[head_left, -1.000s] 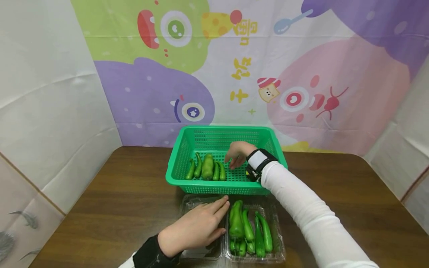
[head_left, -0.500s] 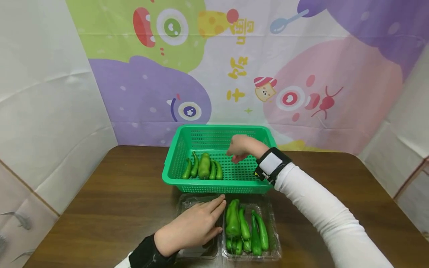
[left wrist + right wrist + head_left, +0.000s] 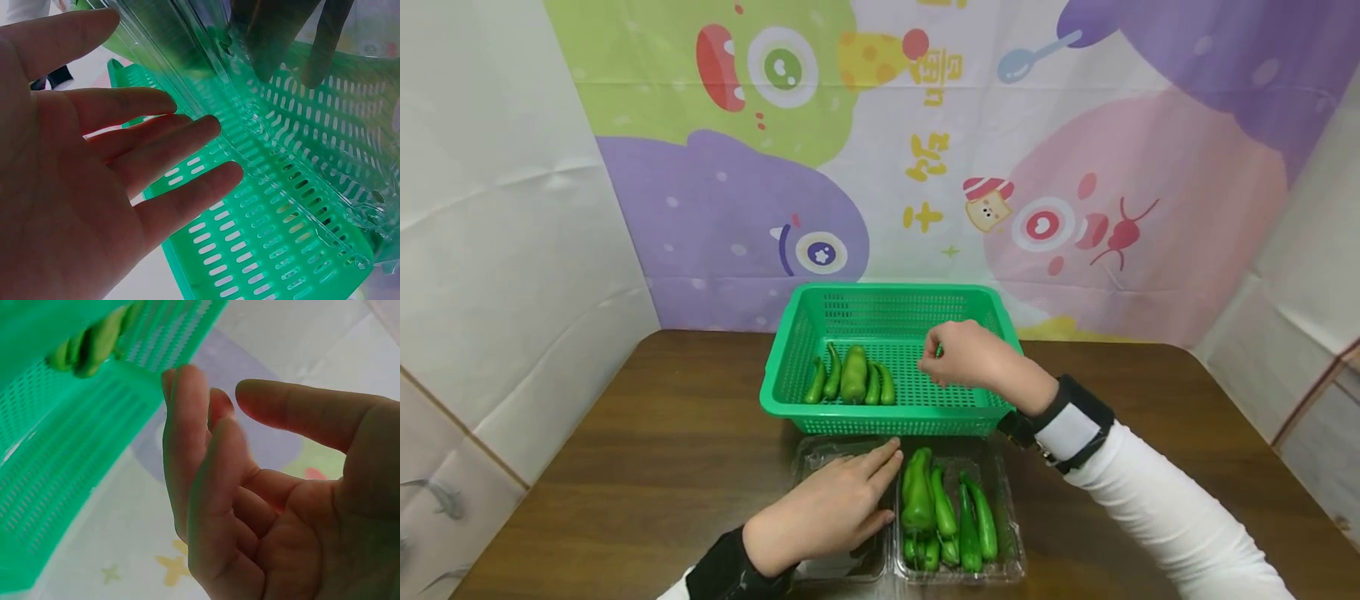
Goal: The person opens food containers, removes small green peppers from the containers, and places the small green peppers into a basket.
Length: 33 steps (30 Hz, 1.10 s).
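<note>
Green peppers (image 3: 853,377): obs. in 2 locations. Five lie side by side in the left part of a green perforated plastic basket (image 3: 895,412), one thick in the middle, two slim on either side. The other batch (image 3: 919,493) lies in the right half of an opened clear plastic container (image 3: 1013,542), just in front of the basket; batch incl. a large one at upper left, slimmer ones to its right, and shorter ends showing at the near end. Exact qty. there can't be told, as some overlap.

Right hand (image 3: 970,354): above the right part of the basket, clear of the peppers. Fingers bent, thumb apart from them; grip partly spread, nothing held, per right wrist view. Left hand (image 3: 827,508): over the container's left half, beside the 2nd batch; fingers straight, pointing toward the basket, fingertips near the middle seam. Grip wide, nothing held. Contact w/ the plastic can't be confirmed.

Misc.: black strap w/ white panel (image 3: 1071,429) on right wrist; black wristband (image 3: 737,562) on left; white sleeve (image 3: 1172,508) on right arm. Basket and container sit on a brown wood-grain table (image 3: 625,442); cartoon-print backdrop (image 3: 917,258) behind.
</note>
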Tool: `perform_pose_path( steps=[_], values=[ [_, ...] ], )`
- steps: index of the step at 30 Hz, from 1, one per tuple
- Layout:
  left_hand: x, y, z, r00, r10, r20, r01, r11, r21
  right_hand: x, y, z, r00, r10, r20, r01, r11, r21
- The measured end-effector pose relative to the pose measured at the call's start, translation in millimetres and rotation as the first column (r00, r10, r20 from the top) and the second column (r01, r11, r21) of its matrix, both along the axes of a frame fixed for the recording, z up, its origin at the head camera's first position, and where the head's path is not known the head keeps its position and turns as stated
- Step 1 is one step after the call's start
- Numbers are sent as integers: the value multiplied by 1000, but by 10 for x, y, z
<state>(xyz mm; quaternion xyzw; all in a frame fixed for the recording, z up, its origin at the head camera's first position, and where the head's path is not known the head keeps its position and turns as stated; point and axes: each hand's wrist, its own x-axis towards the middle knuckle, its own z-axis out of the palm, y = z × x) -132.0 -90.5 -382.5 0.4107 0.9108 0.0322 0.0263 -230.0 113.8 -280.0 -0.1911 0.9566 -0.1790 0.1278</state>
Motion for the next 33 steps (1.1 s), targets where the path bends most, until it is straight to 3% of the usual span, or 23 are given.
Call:
perform_pose_path(
  steps=[9,15,26,33],
  values=[
    [4,6,3,1000,1,-8,-1,1000,1,464,241,-115,994,31,-109,-38,997,-61],
    [5,6,9,1000,5,-10,-5,1000,-3,671,354,-317,996,14,-88,-22,996,-89],
    [10,7,15,1000,-1,14,1,1000,-8,801,492,-642,997,-73,8,73,993,-97],
    [18,3,16,1000,-5,13,5,1000,-3,806,585,-806,996,-77,45,82,986,-144]
  ],
)
